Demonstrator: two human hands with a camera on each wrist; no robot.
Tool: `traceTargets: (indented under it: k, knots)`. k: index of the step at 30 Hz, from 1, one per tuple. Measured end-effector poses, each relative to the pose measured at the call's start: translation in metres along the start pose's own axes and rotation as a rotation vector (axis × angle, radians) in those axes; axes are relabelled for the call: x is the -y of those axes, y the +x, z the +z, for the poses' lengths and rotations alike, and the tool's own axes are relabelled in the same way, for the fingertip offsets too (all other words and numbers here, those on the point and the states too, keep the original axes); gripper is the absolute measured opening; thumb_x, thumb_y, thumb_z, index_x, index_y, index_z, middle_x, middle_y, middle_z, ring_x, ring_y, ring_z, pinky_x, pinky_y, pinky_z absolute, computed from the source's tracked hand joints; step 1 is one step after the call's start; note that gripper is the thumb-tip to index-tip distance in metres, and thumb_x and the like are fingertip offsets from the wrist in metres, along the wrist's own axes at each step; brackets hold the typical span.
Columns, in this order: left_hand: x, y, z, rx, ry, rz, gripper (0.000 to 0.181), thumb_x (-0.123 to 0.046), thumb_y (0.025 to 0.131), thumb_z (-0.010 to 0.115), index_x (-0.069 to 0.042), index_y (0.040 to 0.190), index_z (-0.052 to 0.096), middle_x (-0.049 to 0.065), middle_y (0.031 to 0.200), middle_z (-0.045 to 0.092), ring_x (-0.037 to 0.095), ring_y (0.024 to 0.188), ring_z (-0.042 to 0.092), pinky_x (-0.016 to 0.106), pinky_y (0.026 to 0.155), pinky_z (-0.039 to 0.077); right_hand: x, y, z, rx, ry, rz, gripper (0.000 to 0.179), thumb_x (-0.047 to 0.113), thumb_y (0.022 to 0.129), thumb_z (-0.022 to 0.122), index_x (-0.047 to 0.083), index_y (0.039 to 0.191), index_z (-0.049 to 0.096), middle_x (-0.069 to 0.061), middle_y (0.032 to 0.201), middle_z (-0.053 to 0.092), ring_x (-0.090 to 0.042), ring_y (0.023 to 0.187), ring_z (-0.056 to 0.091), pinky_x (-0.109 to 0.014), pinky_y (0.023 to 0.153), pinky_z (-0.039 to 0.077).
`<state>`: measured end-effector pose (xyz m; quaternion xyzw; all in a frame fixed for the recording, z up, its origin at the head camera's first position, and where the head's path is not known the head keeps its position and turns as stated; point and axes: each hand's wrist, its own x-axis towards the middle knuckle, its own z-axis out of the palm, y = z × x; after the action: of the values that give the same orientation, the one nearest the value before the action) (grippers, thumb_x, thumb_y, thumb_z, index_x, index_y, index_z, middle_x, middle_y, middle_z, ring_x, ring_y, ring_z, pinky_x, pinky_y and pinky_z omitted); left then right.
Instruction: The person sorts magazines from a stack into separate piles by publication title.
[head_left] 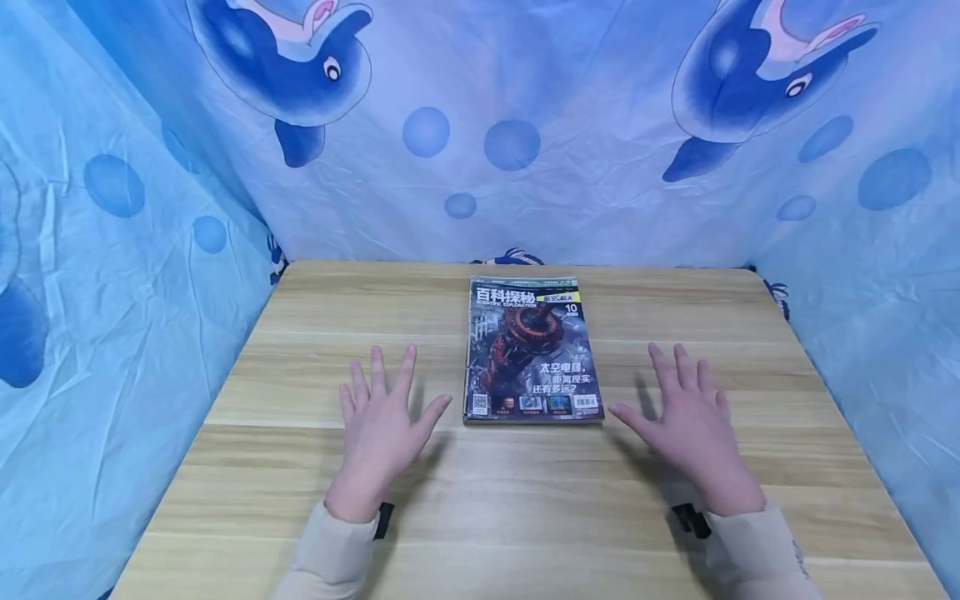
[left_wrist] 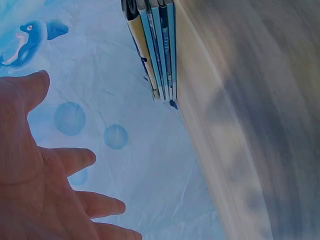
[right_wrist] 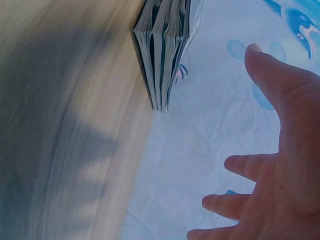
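Note:
A stack of magazines [head_left: 532, 354] lies flat on the wooden table, its dark top cover showing a red and black machine with white Chinese lettering. To its left, my left hand [head_left: 382, 433] hovers palm down over the table, fingers spread and holding nothing. On the other side my right hand [head_left: 693, 433] is spread the same way, its thumb close to the stack's lower right corner. Both wrist views show the magazines edge-on: several spines [left_wrist: 155, 50] in the left one, layered page edges [right_wrist: 162, 55] in the right one.
The light wooden table [head_left: 525, 517] reaches back to a blue cloth backdrop [head_left: 465, 225] printed with dolphins and bubbles. More of this cloth hangs along the left and right sides. Dark bands [head_left: 692, 521] sit at the wrists below pale sleeves.

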<state>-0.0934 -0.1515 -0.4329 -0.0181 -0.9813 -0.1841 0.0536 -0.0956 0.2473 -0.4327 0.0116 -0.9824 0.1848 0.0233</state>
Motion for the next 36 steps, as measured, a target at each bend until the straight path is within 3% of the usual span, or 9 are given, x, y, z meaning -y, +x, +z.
traceTargets:
  k: [4, 13, 23, 36]
  knots:
    - [-0.004, 0.003, 0.000, 0.021, -0.045, 0.000, 0.089, -0.071, 0.096, 0.048, -0.024, 0.165, 0.017, 0.025, 0.165, -0.004, 0.053, 0.145, -0.012, 0.070, 0.112, -0.006, 0.002, 0.002, 0.000, -0.008, 0.012, -0.010, 0.111, 0.077, 0.086, 0.059, 0.016, 0.165, 0.011, -0.026, 0.165, 0.002, -0.058, 0.144, -0.003, -0.079, 0.106, 0.006]
    - [-0.014, 0.013, 0.003, 0.072, -0.174, 0.013, 0.088, -0.063, 0.099, 0.049, -0.017, 0.165, 0.013, 0.025, 0.165, -0.006, 0.051, 0.146, -0.012, 0.062, 0.115, -0.008, 0.010, 0.011, 0.001, -0.018, 0.071, -0.064, 0.109, 0.069, 0.086, 0.067, 0.012, 0.164, 0.016, -0.028, 0.164, 0.013, -0.059, 0.144, 0.009, -0.074, 0.111, 0.009]
    - [-0.026, 0.028, 0.009, 0.082, -0.356, -0.023, 0.084, -0.049, 0.100, 0.060, 0.000, 0.159, 0.024, 0.028, 0.162, 0.016, 0.051, 0.146, 0.015, 0.063, 0.116, 0.014, 0.016, 0.022, 0.005, -0.009, 0.135, -0.068, 0.106, 0.067, 0.087, 0.068, 0.012, 0.164, 0.018, -0.027, 0.164, 0.015, -0.055, 0.145, 0.014, -0.074, 0.109, 0.017]
    - [-0.037, 0.052, 0.017, 0.044, -0.521, 0.021, 0.064, -0.031, 0.101, 0.063, 0.005, 0.150, 0.042, 0.026, 0.150, 0.043, 0.041, 0.138, 0.040, 0.054, 0.114, 0.030, 0.028, 0.044, 0.009, -0.011, 0.272, -0.082, 0.101, 0.058, 0.092, 0.069, 0.006, 0.162, 0.018, -0.024, 0.162, 0.025, -0.047, 0.144, 0.026, -0.065, 0.112, 0.027]
